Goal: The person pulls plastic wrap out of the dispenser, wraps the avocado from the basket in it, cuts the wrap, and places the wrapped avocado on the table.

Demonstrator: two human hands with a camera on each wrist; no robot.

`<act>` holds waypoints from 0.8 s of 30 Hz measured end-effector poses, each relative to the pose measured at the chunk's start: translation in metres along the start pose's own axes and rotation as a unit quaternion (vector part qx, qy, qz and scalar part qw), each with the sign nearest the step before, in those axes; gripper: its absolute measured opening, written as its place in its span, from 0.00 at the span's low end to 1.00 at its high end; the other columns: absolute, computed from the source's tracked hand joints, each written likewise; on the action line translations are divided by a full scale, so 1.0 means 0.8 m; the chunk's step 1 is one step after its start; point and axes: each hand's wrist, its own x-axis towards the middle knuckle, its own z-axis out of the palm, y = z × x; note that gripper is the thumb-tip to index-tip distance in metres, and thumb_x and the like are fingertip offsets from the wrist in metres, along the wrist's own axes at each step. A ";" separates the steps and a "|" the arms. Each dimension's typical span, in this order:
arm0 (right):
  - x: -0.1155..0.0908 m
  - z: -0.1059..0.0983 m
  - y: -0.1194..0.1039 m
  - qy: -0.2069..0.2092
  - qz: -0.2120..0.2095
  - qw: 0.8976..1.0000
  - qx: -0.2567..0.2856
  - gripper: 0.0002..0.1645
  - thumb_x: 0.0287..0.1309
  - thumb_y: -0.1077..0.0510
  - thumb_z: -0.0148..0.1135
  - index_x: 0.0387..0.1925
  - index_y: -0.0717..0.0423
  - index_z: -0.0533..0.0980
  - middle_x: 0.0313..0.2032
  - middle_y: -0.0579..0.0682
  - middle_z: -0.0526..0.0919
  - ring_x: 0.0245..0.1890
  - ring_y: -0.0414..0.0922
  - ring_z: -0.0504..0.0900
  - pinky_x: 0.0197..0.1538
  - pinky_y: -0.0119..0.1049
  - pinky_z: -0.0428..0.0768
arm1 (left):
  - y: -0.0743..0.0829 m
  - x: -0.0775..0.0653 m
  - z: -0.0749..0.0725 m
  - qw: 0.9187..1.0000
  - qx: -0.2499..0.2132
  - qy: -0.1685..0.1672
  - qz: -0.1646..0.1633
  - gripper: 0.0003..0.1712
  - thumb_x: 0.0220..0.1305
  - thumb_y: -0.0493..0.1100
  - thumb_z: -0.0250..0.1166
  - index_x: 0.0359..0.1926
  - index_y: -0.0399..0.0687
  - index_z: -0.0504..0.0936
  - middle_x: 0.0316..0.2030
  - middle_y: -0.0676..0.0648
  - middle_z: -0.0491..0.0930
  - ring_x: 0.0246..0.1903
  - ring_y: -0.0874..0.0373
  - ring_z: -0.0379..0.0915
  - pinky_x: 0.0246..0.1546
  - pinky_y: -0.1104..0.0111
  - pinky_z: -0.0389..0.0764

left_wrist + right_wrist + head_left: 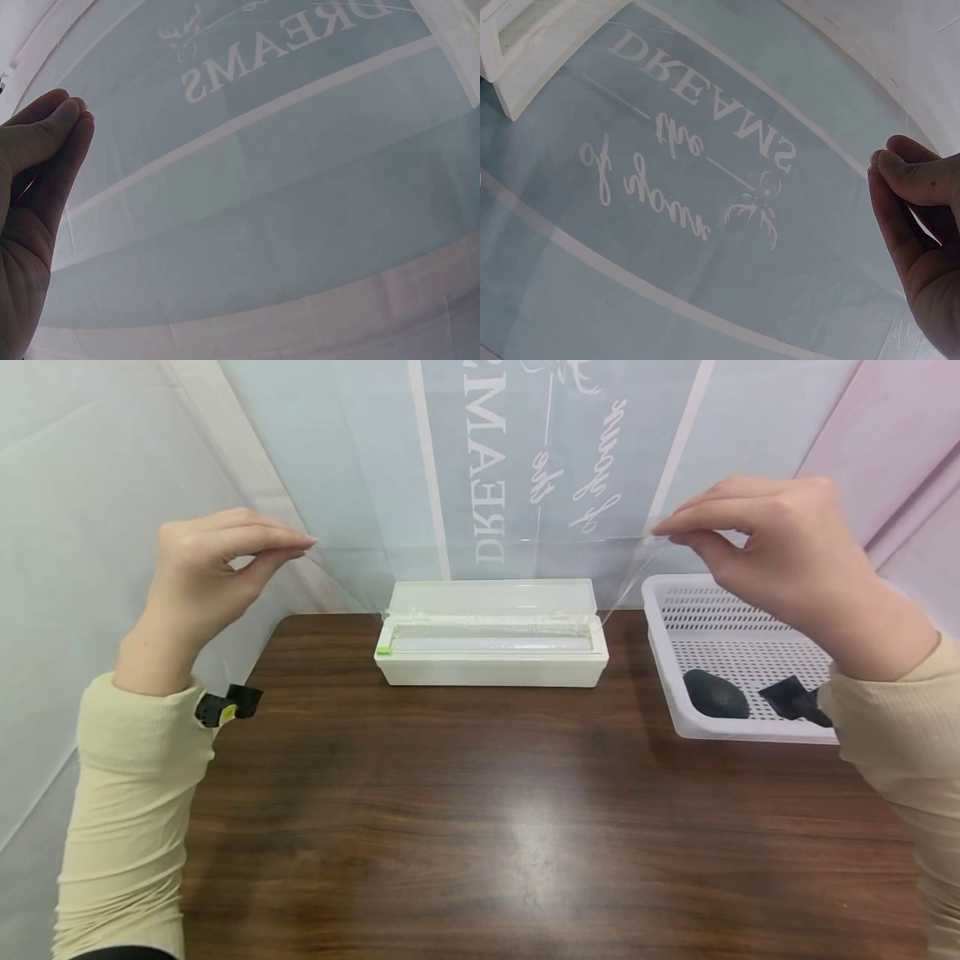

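A sheet of clear cling film (525,541) is stretched in the air between both hands, running down to a white cling film dispenser (491,673) on the table. The dispenser's lid (495,597) stands raised at the back, and a film roll (491,644) shows inside. My left hand (213,560) pinches the film's left corner between thumb and fingers. At the opposite corner, my right hand (780,547) holds the film in the same kind of pinch. Both wrist views show the fingertips pressed together; the film itself is hardly visible there.
A white plastic basket (663,656) stands at the right, holding a dark oval object (716,695); the right forearm partly covers it. Brown wooden table (420,793) lies in front of the dispenser. Behind hangs a pale blue printed curtain (360,468).
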 end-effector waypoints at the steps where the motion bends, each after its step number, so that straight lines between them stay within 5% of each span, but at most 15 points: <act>1: 0.000 0.000 0.000 0.000 0.000 1.000 -0.001 0.10 0.48 0.74 0.58 0.31 0.64 0.83 0.30 0.57 0.84 0.41 0.10 0.63 0.34 0.11 0.62 | 0.000 0.000 -0.001 1.000 0.000 -0.001 0.001 0.09 0.45 0.21 0.66 0.27 0.34 0.85 0.25 0.40 0.82 0.33 0.77 0.74 0.38 0.84 0.72; 15: -0.002 -0.008 0.000 -0.008 0.003 1.000 -0.007 0.11 0.57 0.64 0.55 0.30 0.63 0.83 0.29 0.57 0.84 0.39 0.14 0.67 0.36 0.10 0.64 | 0.004 0.001 -0.005 1.000 -0.001 0.010 0.001 0.05 0.51 0.27 0.66 0.28 0.37 0.86 0.25 0.40 0.83 0.30 0.67 0.77 0.37 0.83 0.73; 18: -0.028 0.009 0.054 -0.008 0.021 1.000 0.002 0.10 0.56 0.60 0.58 0.32 0.53 0.85 0.32 0.49 0.85 0.39 0.23 0.75 0.36 0.13 0.66 | 0.005 0.001 -0.007 1.000 0.001 0.011 0.002 0.05 0.51 0.28 0.66 0.28 0.37 0.86 0.25 0.41 0.83 0.29 0.66 0.77 0.37 0.82 0.73; 23: -0.105 0.062 0.225 -0.010 -0.001 1.000 0.017 0.16 0.43 0.63 0.69 0.37 0.43 0.84 0.40 0.44 0.84 0.39 0.40 0.82 0.32 0.17 0.71 | 0.006 0.000 -0.009 1.000 0.005 0.019 0.001 0.06 0.49 0.26 0.66 0.28 0.37 0.86 0.25 0.41 0.83 0.30 0.69 0.77 0.37 0.83 0.73; 24: -0.100 0.060 0.214 -0.003 0.011 0.999 0.040 0.16 0.42 0.66 0.69 0.36 0.46 0.85 0.39 0.46 0.84 0.38 0.41 0.83 0.31 0.18 0.73 | 0.006 0.000 -0.009 1.000 0.006 0.019 0.001 0.06 0.49 0.27 0.66 0.28 0.37 0.86 0.25 0.41 0.83 0.30 0.69 0.77 0.37 0.83 0.73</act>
